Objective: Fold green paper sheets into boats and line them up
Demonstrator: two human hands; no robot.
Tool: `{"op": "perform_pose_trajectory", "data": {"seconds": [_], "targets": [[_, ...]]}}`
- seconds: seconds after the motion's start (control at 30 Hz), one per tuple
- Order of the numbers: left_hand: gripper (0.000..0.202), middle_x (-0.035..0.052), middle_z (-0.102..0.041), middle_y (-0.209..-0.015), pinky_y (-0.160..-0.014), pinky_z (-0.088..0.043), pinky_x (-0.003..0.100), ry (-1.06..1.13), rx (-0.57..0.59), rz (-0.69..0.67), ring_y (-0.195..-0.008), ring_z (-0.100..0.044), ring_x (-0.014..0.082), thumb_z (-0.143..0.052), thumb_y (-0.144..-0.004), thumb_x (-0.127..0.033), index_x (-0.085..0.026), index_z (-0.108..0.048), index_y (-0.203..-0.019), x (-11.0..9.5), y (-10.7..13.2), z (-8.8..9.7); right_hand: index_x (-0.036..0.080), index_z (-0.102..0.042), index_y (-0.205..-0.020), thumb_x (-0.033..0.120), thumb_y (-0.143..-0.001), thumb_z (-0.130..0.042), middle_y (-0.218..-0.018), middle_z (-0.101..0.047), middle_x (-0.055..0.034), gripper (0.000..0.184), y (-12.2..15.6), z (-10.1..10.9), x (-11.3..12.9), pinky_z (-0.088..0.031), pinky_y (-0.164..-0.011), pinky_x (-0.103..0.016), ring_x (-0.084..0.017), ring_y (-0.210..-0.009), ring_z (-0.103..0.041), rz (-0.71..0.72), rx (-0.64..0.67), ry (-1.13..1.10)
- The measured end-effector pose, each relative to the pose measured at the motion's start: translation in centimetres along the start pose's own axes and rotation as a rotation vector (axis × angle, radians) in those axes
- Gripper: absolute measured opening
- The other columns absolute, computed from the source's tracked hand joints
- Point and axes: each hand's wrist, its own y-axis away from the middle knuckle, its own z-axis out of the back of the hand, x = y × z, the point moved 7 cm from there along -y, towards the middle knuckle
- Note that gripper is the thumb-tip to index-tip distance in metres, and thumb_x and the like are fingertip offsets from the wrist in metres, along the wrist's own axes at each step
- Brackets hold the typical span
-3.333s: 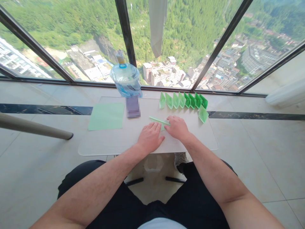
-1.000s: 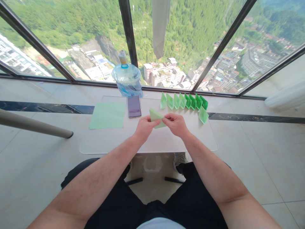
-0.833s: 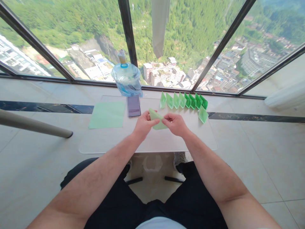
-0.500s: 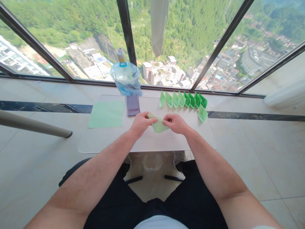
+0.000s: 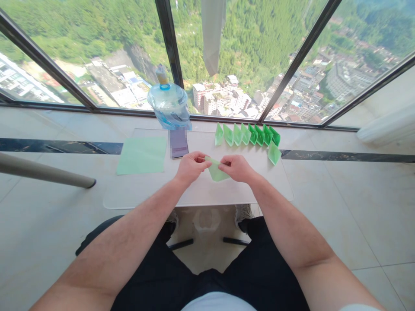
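A small folded piece of light green paper (image 5: 218, 172) is held above the middle of the low white table (image 5: 145, 190). My left hand (image 5: 192, 166) pinches its upper left edge between thumb and fingers. On the other side, my right hand (image 5: 237, 167) is closed on its upper right edge. Beyond my right hand stands a row of several folded paper boats (image 5: 237, 134), pale green at the left and deeper green at the right. One more pale green boat (image 5: 274, 153) sits in front of the row's right end.
A flat light green paper sheet (image 5: 142, 155) lies at the table's left. Beside it is a phone (image 5: 179, 143) with a blurred screen. A large water jug (image 5: 169, 103) stands behind the table, against the windows. A grey pole (image 5: 48, 170) reaches in from the left.
My left fingers have shifted slightly on the paper's upper left edge, showing more of its corner. Both hands still hold the paper. The whole view has drifted a little.
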Motion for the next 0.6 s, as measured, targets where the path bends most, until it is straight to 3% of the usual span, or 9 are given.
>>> {"op": "perform_pose_trajectory", "data": {"seconds": [0.13, 0.27, 0.43, 0.6], "targets": [[0.023, -0.0020, -0.063, -0.062, -0.054, -0.041, 0.024, -0.097, -0.013, -0.047, -0.056, -0.052, 0.0105, -0.079, -0.063, -0.035, -0.017, -0.068, -0.070, -0.2, 0.0, 0.2, 0.018, -0.068, -0.072, 0.033, -0.080, -0.061, -0.061, -0.059, 0.0034, 0.019, 0.0, -0.1, -0.1, -0.032, -0.057, -0.024, -0.010, -0.058, -0.043, -0.001, 0.000, 0.006], [0.026, -0.0046, -0.053, -0.051, -0.051, -0.032, 0.024, -0.245, -0.013, -0.073, -0.051, -0.043, 0.0095, -0.075, -0.065, -0.036, -0.018, -0.058, -0.055, -0.7, 0.0, 0.4, 0.018, -0.067, -0.071, 0.032, -0.081, -0.060, -0.063, -0.059, 0.0031, 0.018, -0.1, -0.1, -0.2, -0.033, -0.058, -0.024, -0.011, -0.060, -0.045, -0.013, 0.007, 0.044], [0.013, -0.0026, -0.062, -0.059, -0.054, -0.034, 0.025, -0.298, 0.152, -0.123, -0.056, -0.047, 0.0125, -0.074, -0.064, -0.031, -0.020, -0.074, -0.071, -1.1, -0.1, -0.5, 0.018, -0.068, -0.072, 0.032, -0.081, -0.061, -0.063, -0.060, 0.0032, 0.018, -0.4, -0.6, -0.1, -0.033, -0.058, -0.024, -0.010, -0.060, -0.047, -0.007, 0.121, 0.008], [0.006, -0.0008, -0.064, -0.060, -0.060, -0.038, 0.027, -0.427, 0.171, -0.161, -0.057, -0.049, 0.0142, -0.069, -0.066, -0.025, -0.021, -0.073, -0.065, -0.9, -1.0, -0.1, 0.017, -0.072, -0.075, 0.024, -0.077, -0.064, -0.067, -0.065, 0.0013, 0.011, -0.7, -0.4, -0.6, -0.036, -0.059, -0.024, -0.011, -0.062, -0.051, -0.041, 0.185, 0.007]]}}
